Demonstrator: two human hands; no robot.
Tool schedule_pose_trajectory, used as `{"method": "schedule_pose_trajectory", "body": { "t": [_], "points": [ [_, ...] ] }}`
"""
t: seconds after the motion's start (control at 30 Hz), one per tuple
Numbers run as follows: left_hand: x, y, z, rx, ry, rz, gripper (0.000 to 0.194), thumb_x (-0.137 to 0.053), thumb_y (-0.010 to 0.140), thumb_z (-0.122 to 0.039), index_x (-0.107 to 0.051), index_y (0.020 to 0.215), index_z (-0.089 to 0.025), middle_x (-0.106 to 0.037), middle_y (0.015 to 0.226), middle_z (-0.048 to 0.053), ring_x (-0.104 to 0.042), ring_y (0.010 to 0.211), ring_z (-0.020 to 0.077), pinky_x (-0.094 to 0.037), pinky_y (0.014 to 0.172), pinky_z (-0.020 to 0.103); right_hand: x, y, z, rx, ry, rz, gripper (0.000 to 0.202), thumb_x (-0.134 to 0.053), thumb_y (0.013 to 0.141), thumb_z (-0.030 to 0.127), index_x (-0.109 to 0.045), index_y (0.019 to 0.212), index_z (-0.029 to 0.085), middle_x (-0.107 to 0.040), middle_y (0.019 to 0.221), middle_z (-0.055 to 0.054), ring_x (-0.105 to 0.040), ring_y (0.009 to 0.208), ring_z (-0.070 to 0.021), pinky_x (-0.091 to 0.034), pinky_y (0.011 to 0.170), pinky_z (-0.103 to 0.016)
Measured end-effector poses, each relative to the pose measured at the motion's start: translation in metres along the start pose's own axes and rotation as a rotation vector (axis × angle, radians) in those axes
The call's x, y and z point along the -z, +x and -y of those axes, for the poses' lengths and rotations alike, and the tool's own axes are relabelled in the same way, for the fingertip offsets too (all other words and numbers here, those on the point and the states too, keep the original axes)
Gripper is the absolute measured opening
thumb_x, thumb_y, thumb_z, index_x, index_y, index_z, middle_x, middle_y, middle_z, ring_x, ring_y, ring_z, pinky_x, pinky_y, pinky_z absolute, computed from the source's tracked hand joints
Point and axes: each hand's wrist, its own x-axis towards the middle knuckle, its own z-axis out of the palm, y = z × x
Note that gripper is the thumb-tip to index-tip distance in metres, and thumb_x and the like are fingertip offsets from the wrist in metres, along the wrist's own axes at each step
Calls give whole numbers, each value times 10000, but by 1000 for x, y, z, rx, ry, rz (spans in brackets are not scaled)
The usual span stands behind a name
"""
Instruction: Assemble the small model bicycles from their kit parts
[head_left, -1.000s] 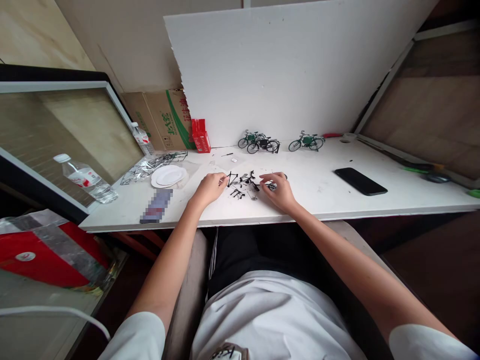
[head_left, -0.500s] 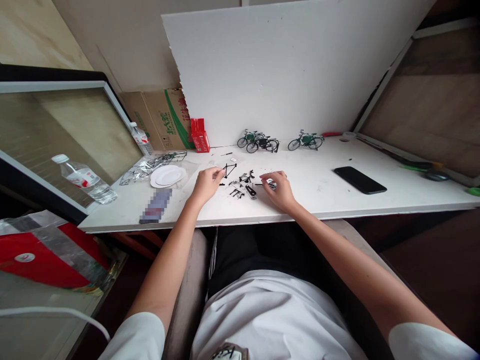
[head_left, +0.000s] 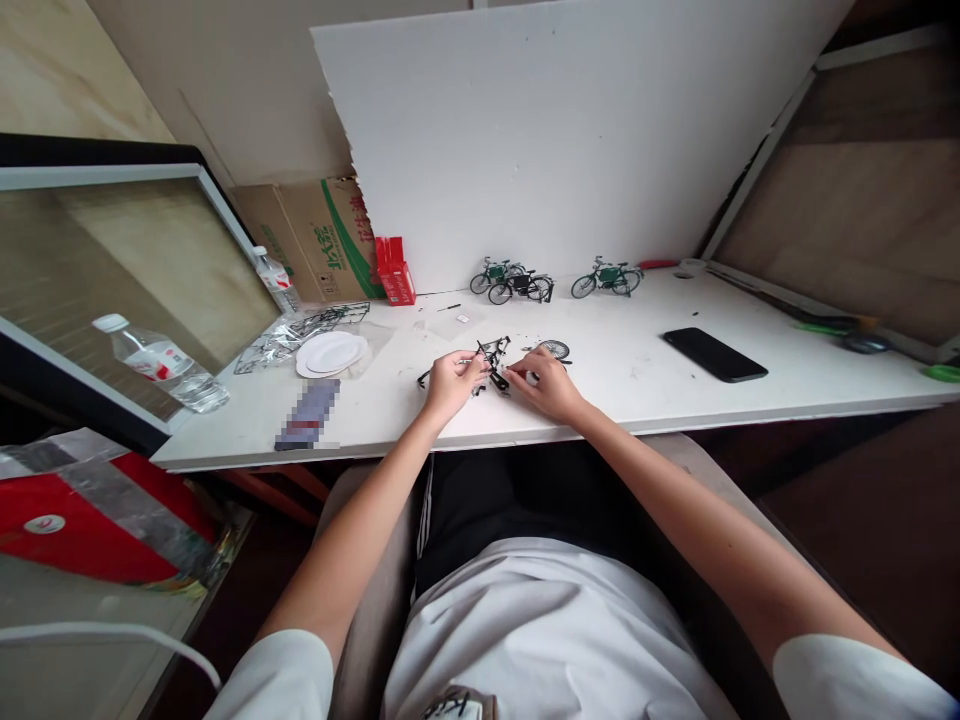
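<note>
My left hand [head_left: 452, 386] is closed in a pinch on a thin black model bicycle frame [head_left: 481, 349], partly hidden by the fingers. Just to the right, my right hand [head_left: 551, 384] has thumb and index finger pressed together. Whatever it grips is too small to make out. Between and below the hands lie small black parts [head_left: 498, 380] on the table, some covered by the fingers. Spoked model wheels [head_left: 555, 349] rest behind the right hand.
Small model bicycles, including a black one [head_left: 520, 287] and a green one [head_left: 606, 278], stand at the back near a white board [head_left: 570, 140]. A phone [head_left: 715, 355] lies right. White discs [head_left: 331, 354], plastic sprues [head_left: 322, 322] and a water bottle [head_left: 169, 362] are left.
My left hand has moved right and slightly nearer with the bicycle frame, over the loose parts. My right hand has shifted a little left, uncovering the wheels. The hands are closer together.
</note>
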Motion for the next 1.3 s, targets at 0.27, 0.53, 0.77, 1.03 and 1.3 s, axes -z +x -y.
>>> {"method": "schedule_pose_trajectory", "body": {
  "t": [0.27,0.53,0.77,1.03,1.3],
  "points": [
    [-2,-5,12,-181,228,-30,263,-686,1012,-424,-730,1075,-173,-845,1060,158,-838,994,287,-685,915,415,2,0,1,-52,52,-92,436,-605,1033,587,-772,800,260,-761,805,-86,-632,888,-295,-523,913,-476],
    [20,8,-1,-98,333,-156,240,-696,982,-380,-734,1053,-154,-831,1158,160,-802,1123,265,-654,1003,378,-3,2,-7,-146,-87,-155,322,-628,1030,466,-841,920,251,-820,955,-118,-592,1118,-385,-460,999,-561],
    [24,4,-17,152,-26,-83,278,-678,1037,-424,-575,996,-169,-755,1311,181,-803,1182,302,-674,888,361,-2,2,-17,-315,-27,-323,343,-531,1062,401,-793,1188,218,-808,1185,-141,-596,1223,-379,-463,1055,-544],
    [24,1,-28,142,-216,-12,442,-712,1008,-586,-568,957,-171,-782,1212,188,-843,1022,304,-662,821,339,40,14,-49,-175,-206,-11,330,-582,1023,406,-839,1015,199,-840,1091,-135,-687,1095,-359,-392,1123,-546],
    [25,2,-32,125,-159,57,489,-663,1033,-598,-640,872,-137,-818,1009,167,-841,839,253,-646,723,293,42,7,-66,-43,-350,130,287,-709,967,455,-863,1038,224,-811,1133,-146,-651,1122,-371,-452,1005,-499]
  ]
}}
